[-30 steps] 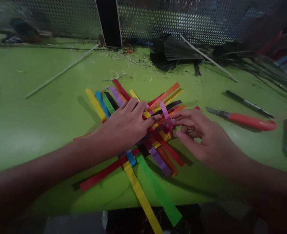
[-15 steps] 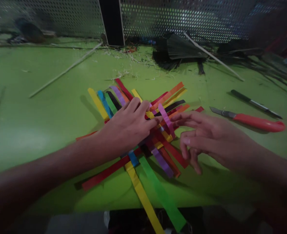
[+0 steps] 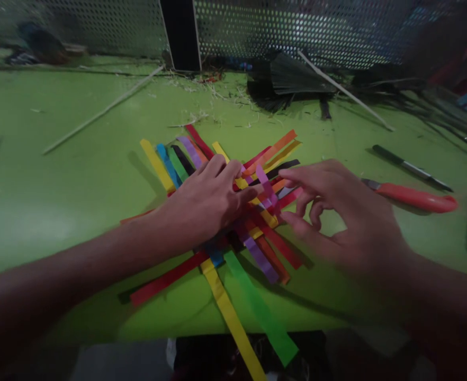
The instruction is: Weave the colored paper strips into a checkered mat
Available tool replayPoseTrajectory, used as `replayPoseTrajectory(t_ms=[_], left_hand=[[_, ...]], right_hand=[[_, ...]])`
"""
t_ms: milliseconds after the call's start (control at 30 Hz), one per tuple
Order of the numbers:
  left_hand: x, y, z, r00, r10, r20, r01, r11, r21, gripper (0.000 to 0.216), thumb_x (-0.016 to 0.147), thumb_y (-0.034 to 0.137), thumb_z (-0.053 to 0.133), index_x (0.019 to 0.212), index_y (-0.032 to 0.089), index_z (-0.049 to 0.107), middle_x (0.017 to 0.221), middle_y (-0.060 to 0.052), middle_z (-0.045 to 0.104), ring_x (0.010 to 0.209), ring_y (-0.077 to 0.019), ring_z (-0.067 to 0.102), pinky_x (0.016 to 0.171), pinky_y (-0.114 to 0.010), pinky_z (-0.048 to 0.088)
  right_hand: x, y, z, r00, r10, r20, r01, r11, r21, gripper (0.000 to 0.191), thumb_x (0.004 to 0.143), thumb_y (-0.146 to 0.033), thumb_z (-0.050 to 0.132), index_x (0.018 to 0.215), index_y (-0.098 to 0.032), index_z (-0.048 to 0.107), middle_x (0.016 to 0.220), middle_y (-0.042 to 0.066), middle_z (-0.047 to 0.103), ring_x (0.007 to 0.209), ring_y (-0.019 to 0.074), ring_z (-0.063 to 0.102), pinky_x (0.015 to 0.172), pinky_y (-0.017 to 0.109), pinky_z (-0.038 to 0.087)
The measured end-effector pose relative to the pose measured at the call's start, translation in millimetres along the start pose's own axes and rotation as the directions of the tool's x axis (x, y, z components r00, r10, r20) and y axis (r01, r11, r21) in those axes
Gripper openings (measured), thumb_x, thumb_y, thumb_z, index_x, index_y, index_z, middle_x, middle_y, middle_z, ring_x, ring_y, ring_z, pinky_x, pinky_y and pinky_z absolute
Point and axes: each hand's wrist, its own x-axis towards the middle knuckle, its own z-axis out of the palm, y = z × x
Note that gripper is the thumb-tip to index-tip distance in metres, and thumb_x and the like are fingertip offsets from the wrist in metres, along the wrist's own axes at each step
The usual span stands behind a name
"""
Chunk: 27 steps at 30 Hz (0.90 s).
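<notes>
Woven coloured strips spread centrally, tails towards five o'clock. Atop them, the left hand lies half-curled, its grip hidden. At three o'clock, the right hand has newly widened, seemingly empty, leaving the raised pink strip unpinched.

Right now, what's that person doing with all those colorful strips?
The person's left hand rests on a crisscross of woven colored strips on a green table. The right hand is open, thumb and fingertips close to a raised light-purple strip; I can't tell whether they touch it. A long yellow strip and a bright green strip reach past the table's near edge. A red-handled knife lies partly hidden behind the right hand.
</notes>
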Motion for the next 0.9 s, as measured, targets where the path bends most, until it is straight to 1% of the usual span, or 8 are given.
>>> replayPoseTrajectory(t_ms=[100,200,300,400,500,633,733,900], left_hand=[[-0.4,-0.2,0.4,0.999,-0.006,-0.031,0.006,1.0,-0.001,0.024,0.105,0.024,0.047,0.098,0.013,0.067,0.104,-0.014,0.056,0.095,-0.0258,0.049,0.082,-0.039,0.052],[-0.9,0.8,1.0,0.998,-0.021,-0.063,0.022,1.0,0.003,0.028,0.105,0.02,0.044,0.096,0.013,0.069,0.103,-0.013,0.056,0.096,-0.0257,0.05,0.083,-0.039,0.052],[-1.5,1.5,0.9,0.998,-0.006,-0.067,0.006,1.0,-0.003,0.029,0.105,0.018,0.043,0.103,0.014,0.071,0.106,-0.014,0.056,0.1,-0.0281,0.051,0.086,-0.041,0.052],[-2.1,1.4,-1.1,0.999,-0.007,-0.053,0.008,1.0,0.009,0.034,0.107,0.02,0.04,0.124,0.017,0.069,0.109,-0.014,0.056,0.102,-0.0293,0.052,0.088,-0.043,0.052],[-2.4,0.8,-2.9,1.0,0.004,-0.022,-0.003,1.0,0.029,0.038,0.106,0.02,0.045,0.139,0.02,0.063,0.114,-0.016,0.057,0.104,-0.0316,0.053,0.089,-0.045,0.051],[-2.2,0.4,-1.7,1.0,0.002,-0.015,-0.002,1.0,0.027,0.041,0.103,0.024,0.055,0.144,0.024,0.061,0.116,-0.015,0.057,0.108,-0.0325,0.052,0.092,-0.046,0.051],[-1.5,0.6,-1.4,1.0,-0.002,-0.002,0.002,1.0,0.031,0.041,0.104,0.023,0.053,0.145,0.024,0.06,0.117,-0.015,0.057,0.108,-0.0319,0.053,0.093,-0.047,0.051],[-1.1,1.6,-7.0,1.0,-0.006,0.026,0.005,0.999,0.052,0.038,0.106,0.022,0.051,0.141,0.02,0.063,0.12,-0.016,0.057,0.108,-0.0323,0.054,0.093,-0.044,0.05]], right_hand=[[10.2,2.4,3.6,0.988,-0.143,0.053,0.151,0.969,-0.197,0.035,0.101,-0.024,0.06,0.136,-0.023,0.064,0.111,0.009,0.073,0.083,0.0207,0.071,0.063,0.032,0.057],[14.9,4.8,9.3,0.984,-0.168,0.062,0.178,0.948,-0.264,0.028,0.101,-0.018,0.056,0.124,-0.018,0.072,0.1,0.009,0.075,0.085,0.0226,0.072,0.065,0.033,0.056],[13.6,6.2,10.8,0.989,-0.141,0.035,0.145,0.965,-0.216,0.028,0.097,-0.014,0.056,0.119,-0.019,0.074,0.1,0.01,0.076,0.085,0.0223,0.071,0.066,0.034,0.056],[9.5,5.5,6.6,0.997,-0.078,0.02,0.08,0.987,-0.142,0.031,0.094,-0.013,0.058,0.119,-0.023,0.074,0.1,0.007,0.076,0.08,0.0201,0.07,0.065,0.033,0.057],[1.5,4.1,1.3,0.998,-0.064,0.029,0.066,0.995,-0.073,0.026,0.094,-0.015,0.06,0.112,-0.026,0.074,0.096,0.005,0.075,0.076,0.019,0.07,0.066,0.033,0.059],[-17.2,4.2,-1.9,0.991,-0.118,0.06,0.12,0.992,-0.03,0.02,0.096,-0.016,0.062,0.11,-0.025,0.071,0.101,0.006,0.075,0.087,0.0199,0.073,0.072,0.033,0.062],[-29.7,5.1,-2.6,0.984,-0.157,0.081,0.16,0.986,-0.041,0.021,0.097,-0.016,0.064,0.116,-0.024,0.068,0.108,0.008,0.075,0.093,0.02,0.074,0.076,0.033,0.062],[-34.3,5.8,-1.7,0.984,-0.155,0.09,0.162,0.984,-0.078,0.031,0.097,-0.013,0.063,0.126,-0.024,0.064,0.107,0.007,0.076,0.094,0.0201,0.073,0.079,0.034,0.062]])
